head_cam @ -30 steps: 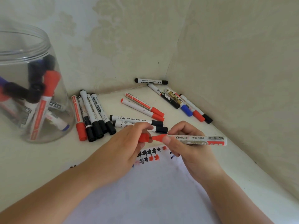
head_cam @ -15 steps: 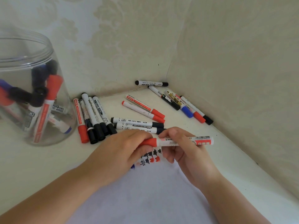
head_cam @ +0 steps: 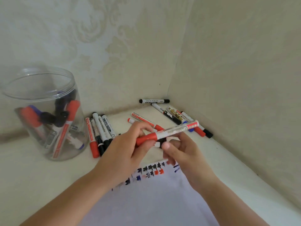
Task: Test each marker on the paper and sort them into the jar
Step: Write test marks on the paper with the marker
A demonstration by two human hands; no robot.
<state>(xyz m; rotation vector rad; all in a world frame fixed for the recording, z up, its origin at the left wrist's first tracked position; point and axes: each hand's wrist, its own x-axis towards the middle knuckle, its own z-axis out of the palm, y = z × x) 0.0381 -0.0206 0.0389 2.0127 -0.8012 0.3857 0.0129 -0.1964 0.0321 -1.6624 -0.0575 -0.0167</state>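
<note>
Red marker [head_cam: 164,133] capped, pinched at cap end by left hand [head_cam: 128,149], right hand [head_cam: 180,150] loose w/ nothing held; next: over to jar [head_cam: 44,111], drop in.

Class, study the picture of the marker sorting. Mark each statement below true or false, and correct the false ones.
1. The left hand grips the capped red marker. True.
2. The jar lies on its side. False: it stands upright, its mouth open at the top.
3. The paper already carries test marks. True.
4. The jar holds no markers. False: several red, black and blue ones are inside.
5. The right hand presses flat on the paper. False: it is raised beside the marker.
</note>
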